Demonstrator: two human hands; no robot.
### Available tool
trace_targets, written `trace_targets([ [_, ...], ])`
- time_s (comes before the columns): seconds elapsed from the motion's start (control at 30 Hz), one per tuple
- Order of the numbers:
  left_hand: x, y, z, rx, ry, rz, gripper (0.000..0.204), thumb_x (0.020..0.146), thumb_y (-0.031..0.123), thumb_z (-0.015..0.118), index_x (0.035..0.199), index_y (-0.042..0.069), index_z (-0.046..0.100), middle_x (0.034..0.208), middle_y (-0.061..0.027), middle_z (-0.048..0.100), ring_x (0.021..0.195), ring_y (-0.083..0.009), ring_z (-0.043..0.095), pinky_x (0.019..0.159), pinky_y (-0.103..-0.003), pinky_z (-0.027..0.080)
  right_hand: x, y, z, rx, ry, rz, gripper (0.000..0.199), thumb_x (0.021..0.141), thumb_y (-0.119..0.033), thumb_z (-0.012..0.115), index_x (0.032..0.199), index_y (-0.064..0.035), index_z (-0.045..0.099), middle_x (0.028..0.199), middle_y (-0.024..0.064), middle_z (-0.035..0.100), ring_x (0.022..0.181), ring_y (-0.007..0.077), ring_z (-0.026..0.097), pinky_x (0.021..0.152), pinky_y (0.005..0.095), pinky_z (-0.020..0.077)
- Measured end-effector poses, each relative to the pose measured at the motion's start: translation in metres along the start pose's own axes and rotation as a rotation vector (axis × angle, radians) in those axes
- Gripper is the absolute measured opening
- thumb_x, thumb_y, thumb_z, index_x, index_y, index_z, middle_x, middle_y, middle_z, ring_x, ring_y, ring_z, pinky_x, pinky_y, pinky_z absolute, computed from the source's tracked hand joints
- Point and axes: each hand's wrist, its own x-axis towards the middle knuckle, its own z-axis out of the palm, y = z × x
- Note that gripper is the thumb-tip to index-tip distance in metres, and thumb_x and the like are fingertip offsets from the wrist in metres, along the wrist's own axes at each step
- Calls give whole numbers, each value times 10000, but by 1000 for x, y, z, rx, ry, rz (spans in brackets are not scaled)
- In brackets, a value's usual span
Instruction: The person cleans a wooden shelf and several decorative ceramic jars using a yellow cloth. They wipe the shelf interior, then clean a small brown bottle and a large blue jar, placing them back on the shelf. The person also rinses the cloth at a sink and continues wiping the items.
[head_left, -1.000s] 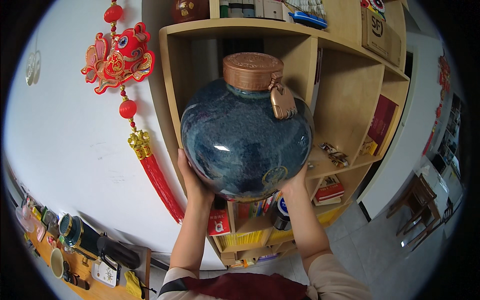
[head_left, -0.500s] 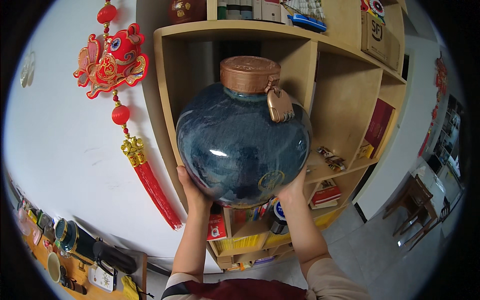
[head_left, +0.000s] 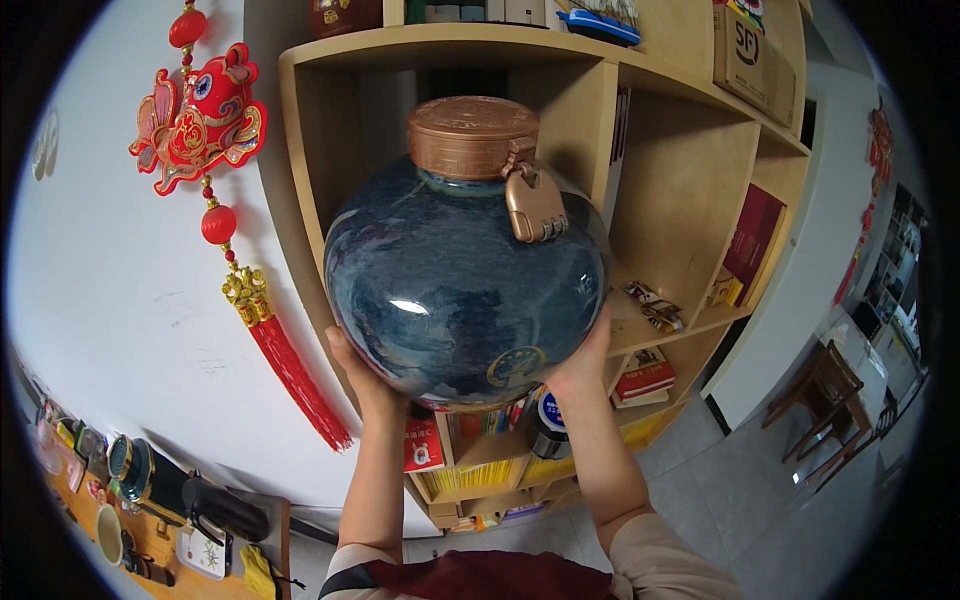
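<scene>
A big round glazed blue jar [head_left: 455, 285] with a copper-coloured lid [head_left: 470, 135] and a small brass padlock [head_left: 533, 203] fills the middle of the view. My left hand [head_left: 362, 378] cups its lower left side and my right hand [head_left: 580, 362] cups its lower right side, both pressed against the belly from below. The jar is lifted in front of an open compartment of a wooden shelf unit [head_left: 680, 180]. Its base is clear of the shelf board below.
A red fish ornament with a tassel [head_left: 205, 120] hangs on the white wall at left. Books [head_left: 645, 375] and small items lie on lower shelves. A cardboard box [head_left: 750, 55] stands on top right. A cluttered wooden table [head_left: 140, 510] is lower left, chairs [head_left: 830, 390] at right.
The jar with both hands has drifted slightly left and down in the view, and the view has shifted a little; my grip on the jar is unchanged.
</scene>
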Motion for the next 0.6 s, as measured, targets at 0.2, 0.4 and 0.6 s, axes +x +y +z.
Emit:
trace_targets([
  [0.2,11,-16,-20,-51,-32,60,818,827,692,319,1331,48,318,1313,-152,387,1221,-275,380,1009,-374,337,-3,7,-21,80,-52,-27,550,868,-443,503,1279,-88,415,1306,86,433,1205,245,398,1020,379,304],
  [0.4,1,-4,-7,40,10,63,750,863,642,309,1329,56,322,1305,-140,401,1211,-261,396,1010,-369,337,-3,12,-9,-18,36,-49,562,917,-485,289,1361,-142,327,1367,100,372,1249,284,376,1003,444,353],
  [0.6,10,-10,-17,-11,23,72,708,883,612,299,1327,60,326,1295,-133,414,1205,-256,406,1010,-370,342,-14,11,16,5,98,4,599,907,-532,290,1375,-158,292,1380,97,339,1262,285,353,1012,443,345],
])
